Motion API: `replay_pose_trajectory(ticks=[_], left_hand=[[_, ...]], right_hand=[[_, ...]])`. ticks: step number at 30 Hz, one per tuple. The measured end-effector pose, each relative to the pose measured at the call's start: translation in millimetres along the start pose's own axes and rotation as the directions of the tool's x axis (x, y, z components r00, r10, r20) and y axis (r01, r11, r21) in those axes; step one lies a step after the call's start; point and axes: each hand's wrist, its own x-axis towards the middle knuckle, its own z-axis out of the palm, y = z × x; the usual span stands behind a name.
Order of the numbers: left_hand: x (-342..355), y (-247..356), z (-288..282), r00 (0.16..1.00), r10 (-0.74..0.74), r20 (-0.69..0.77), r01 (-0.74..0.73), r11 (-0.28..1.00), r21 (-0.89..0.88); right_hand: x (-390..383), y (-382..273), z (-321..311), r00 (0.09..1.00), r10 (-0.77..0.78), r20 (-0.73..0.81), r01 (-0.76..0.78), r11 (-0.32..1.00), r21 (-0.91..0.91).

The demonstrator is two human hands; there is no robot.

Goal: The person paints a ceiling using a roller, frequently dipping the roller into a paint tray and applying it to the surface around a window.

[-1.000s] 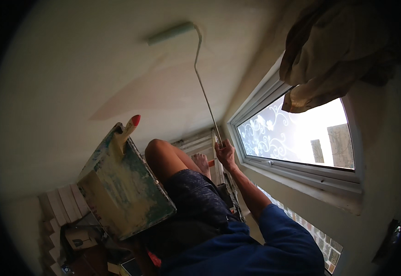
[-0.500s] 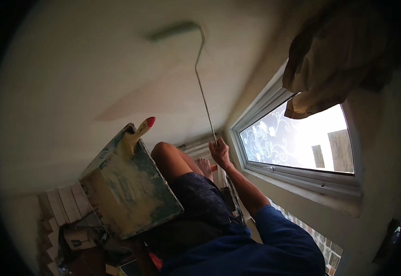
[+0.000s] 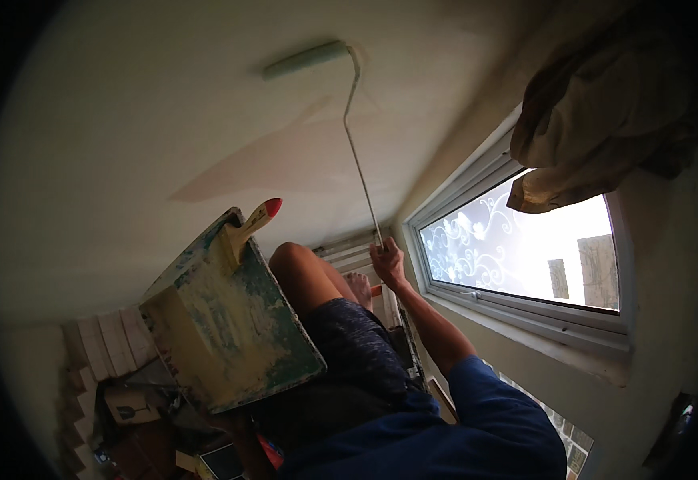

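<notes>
In the head view, the right hand point(image 3: 386, 262) is seen raised, its fingers point(image 3: 378, 254) wrapped fully closed around the lower end of a paint roller's thin metal rod point(image 3: 359, 164). An orange grip point(image 3: 376, 291) shows just below the hand. The rod runs up from the fist and bends over at the top to the roller sleeve point(image 3: 306, 59), a pale green cylinder that lies against the ceiling point(image 3: 125, 104). A darker patch point(image 3: 269, 164) is seen on the ceiling, below the sleeve and left of the rod.

The left hand itself is hidden; whether its fingers are closed cannot be told. A paint tray point(image 3: 229, 320), smeared with pale yellow and green paint, is held up tilted at the left, in front of the body. A brush point(image 3: 246, 226) with a red-tipped handle rests in its upper end, the tip pointing up and right.

A bare knee point(image 3: 297, 268) and dark shorts point(image 3: 357, 352) are seen between the tray and the right arm, which is covered by a blue sleeve point(image 3: 485, 400). To the right, a white-framed window point(image 3: 525, 256) with patterned glass is set in the wall, and a bunched cloth point(image 3: 605, 112) hangs over its top.
</notes>
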Motion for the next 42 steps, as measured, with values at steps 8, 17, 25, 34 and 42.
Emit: replay_pose_trajectory(ticks=[8,17,25,34,42], left_hand=[[-15.8,62.7,87.7,0.898,0.376,0.228,-0.434,0.675,0.596],[-12.9,78.7,102.8,0.828,0.443,0.344,-0.551,0.53,0.645],[-19.3,69.0,87.9,0.816,0.477,0.326,-0.568,0.561,0.602],[-11.9,91.5,113.2,0.874,0.411,0.261,-0.474,0.599,0.645],[-7.6,91.2,100.5,0.811,0.493,0.314,-0.58,0.614,0.535]], right_hand=[[-12.1,27.1,-9.2,0.999,-0.01,0.049,0.016,0.993,-0.113],[5.8,-51.1,40.2,0.999,0.001,0.042,0.002,0.998,-0.062],[24.3,-95.1,63.2,0.998,-0.046,0.032,0.04,0.986,0.159],[-17.3,4.7,-3.1,1.0,-0.004,0.029,0.006,0.998,-0.064],[-88.2,45.1,-88.5,0.979,0.196,-0.047,-0.2,0.908,-0.369]])
